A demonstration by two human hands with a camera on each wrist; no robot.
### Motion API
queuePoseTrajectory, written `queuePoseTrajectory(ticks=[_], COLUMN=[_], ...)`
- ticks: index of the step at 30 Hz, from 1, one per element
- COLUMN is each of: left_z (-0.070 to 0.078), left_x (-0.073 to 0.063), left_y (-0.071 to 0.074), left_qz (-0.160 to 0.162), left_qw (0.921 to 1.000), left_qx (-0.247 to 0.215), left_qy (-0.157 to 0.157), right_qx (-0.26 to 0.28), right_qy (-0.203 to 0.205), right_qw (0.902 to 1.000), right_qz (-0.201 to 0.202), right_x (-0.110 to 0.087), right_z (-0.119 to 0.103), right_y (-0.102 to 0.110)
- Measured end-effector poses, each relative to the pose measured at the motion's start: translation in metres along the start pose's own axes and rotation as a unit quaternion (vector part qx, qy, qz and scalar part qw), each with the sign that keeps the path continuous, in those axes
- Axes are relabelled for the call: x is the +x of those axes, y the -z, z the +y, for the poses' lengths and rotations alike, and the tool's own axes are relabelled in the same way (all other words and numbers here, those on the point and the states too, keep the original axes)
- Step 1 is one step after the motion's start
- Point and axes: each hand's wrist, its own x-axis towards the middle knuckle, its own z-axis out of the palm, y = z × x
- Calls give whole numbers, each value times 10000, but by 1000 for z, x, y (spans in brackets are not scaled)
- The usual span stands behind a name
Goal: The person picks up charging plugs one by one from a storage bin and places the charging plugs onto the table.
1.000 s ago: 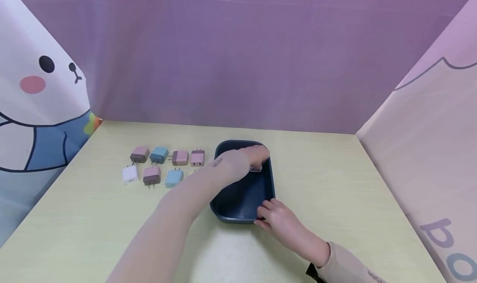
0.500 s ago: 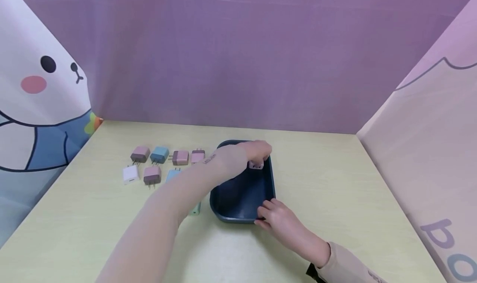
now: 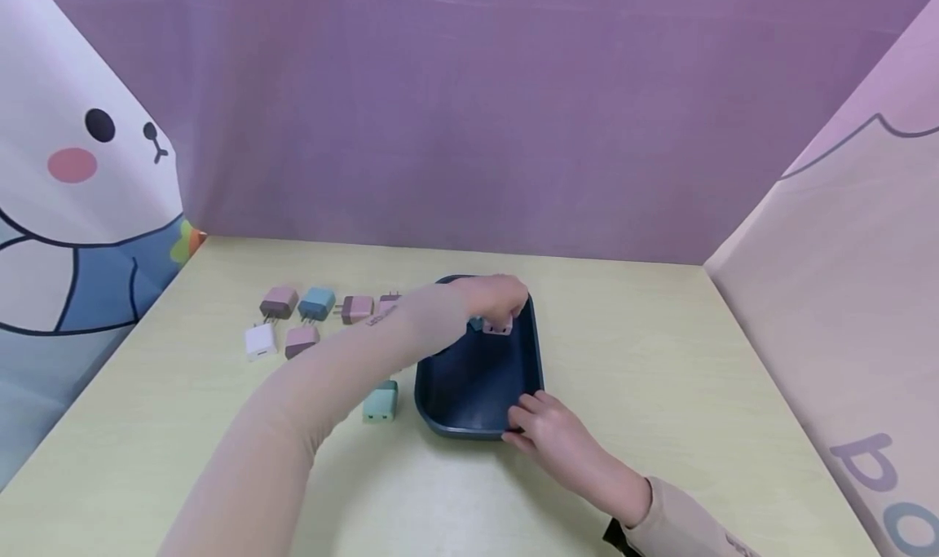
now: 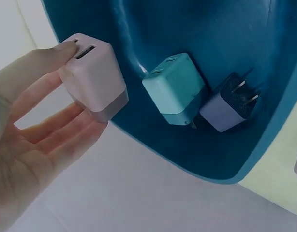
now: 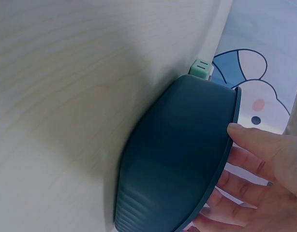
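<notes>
My left hand (image 3: 500, 298) reaches into the far end of a dark blue plastic bin (image 3: 477, 398). In the left wrist view its thumb and fingers pinch a pale pink USB charger (image 4: 93, 75) with a greyish base, beside the bin wall. On the bin floor lie a teal charger (image 4: 175, 87) and a purple one (image 4: 221, 113), whose metal prongs show. My right hand (image 3: 550, 435) grips the bin's near right corner. Seen from the right wrist, the thumb lies over the rim (image 5: 221, 171), with the fingers along the opposite side of it.
Left of the bin, several chargers sit on the pale wood table, among them a white one (image 3: 260, 342), a blue one (image 3: 317, 303) and a pink one (image 3: 357, 309). A green charger (image 3: 380, 402) stands near the bin's left side. A purple cloth (image 3: 469, 117) hangs behind.
My left hand has risen a little, then shifted left inside the bin, still holding the pink charger. The forearm has swung left, uncovering the green charger. My right hand stays at the corner.
</notes>
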Motion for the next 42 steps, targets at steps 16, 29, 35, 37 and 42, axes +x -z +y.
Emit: queuePoseTrajectory(ticks=[16,29,35,37,42], left_z=[-3,-12,-21,-23,-28], left_x=[-31,-62,-76,-81,-92], left_y=[6,5,1,-1,-4], left_qz=[306,782,1044,1154,1201], left_qw=[9987,9918,9874,9859,9886], left_qx=[223,735,712,719,540], left_qy=[-352,-687,-952,-974,-723], right_qx=[-39,-100,-106,-96,-39], right_qy=[-25,20,67,40,-52], right_qw=[10000,9999,9999,9999,10000], right_qz=[-37,11,89,67,-4], right_x=[1,1,1,1,1], right_z=[1,0,1,1,0], right_y=[0,1,1,1,1])
